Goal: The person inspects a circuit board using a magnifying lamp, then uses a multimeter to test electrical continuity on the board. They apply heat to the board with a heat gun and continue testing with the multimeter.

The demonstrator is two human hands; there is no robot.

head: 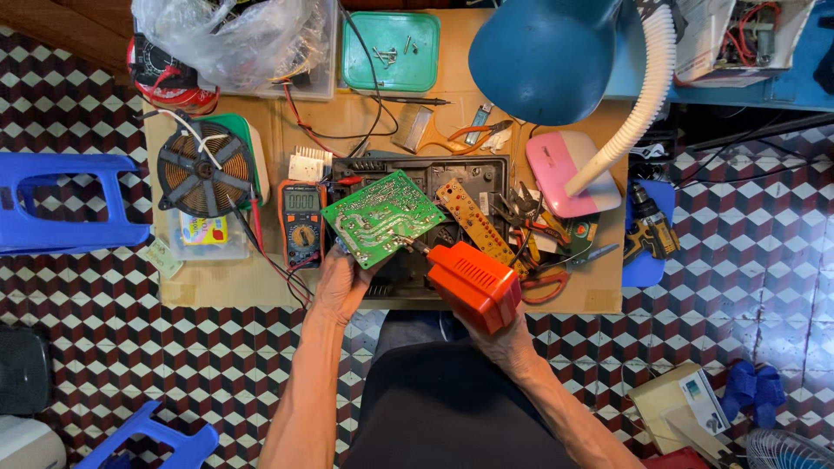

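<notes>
Green circuit board point(379, 215), solder side up, is tilted above the black casing point(408, 227) at the table's near edge, pinched underneath by the left hand point(340, 282), so the right hand point(502, 340), wrapped round the orange soldering gun point(469, 282), brings its tip to the board's near edge.

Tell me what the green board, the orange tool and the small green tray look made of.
Green board, in the left hand: looks like rigid laminate, glossy green coat, silvery solder dots. Orange tool, in the right hand: seemingly moulded plastic, smooth, ribbed vents, dark metal tip. Green tray: probably plastic, matte, rounded rim.
</notes>
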